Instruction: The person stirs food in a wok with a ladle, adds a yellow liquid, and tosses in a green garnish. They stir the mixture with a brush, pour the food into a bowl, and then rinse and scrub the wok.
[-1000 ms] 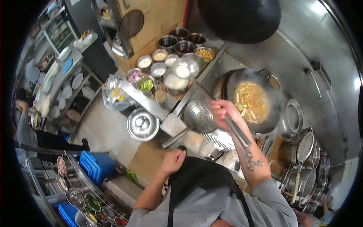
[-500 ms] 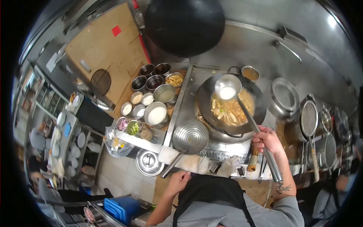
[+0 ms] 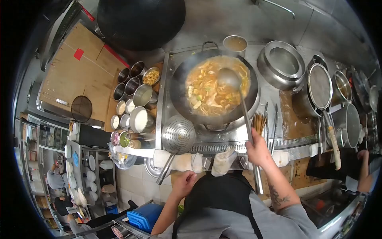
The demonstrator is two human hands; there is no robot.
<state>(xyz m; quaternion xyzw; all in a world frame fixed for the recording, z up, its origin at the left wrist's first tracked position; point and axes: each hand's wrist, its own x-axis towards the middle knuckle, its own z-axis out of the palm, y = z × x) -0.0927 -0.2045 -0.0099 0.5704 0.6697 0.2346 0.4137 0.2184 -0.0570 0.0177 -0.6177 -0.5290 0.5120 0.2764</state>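
My right hand (image 3: 259, 150) is closed round the handle of a long metal ladle (image 3: 229, 79). The ladle's bowl rests in the orange-brown broth, noodles and pieces of food (image 3: 211, 87) in a big dark wok (image 3: 180, 104) on the stove. My left hand (image 3: 184, 182) hangs near the stove's front edge with its fingers curled, just right of the handle of a perforated strainer (image 3: 178, 134). I see nothing in it. The strainer lies face up left of the wok. Folded cloths (image 3: 179, 161) lie along the front rail.
Bowls of ingredients (image 3: 141, 120) stand at the left beside a cardboard sheet (image 3: 81, 67). A bamboo brush (image 3: 259, 122) and tongs are right of the wok. Pots (image 3: 281, 65) and a mesh strainer (image 3: 320, 86) stand farther right. Other people (image 3: 362, 175) are at both sides.
The ladle, held above the wok with white liquid earlier, is now down in the broth. The broth looks fuller. My right hand is lower and further left in view, and the whole view has shifted.
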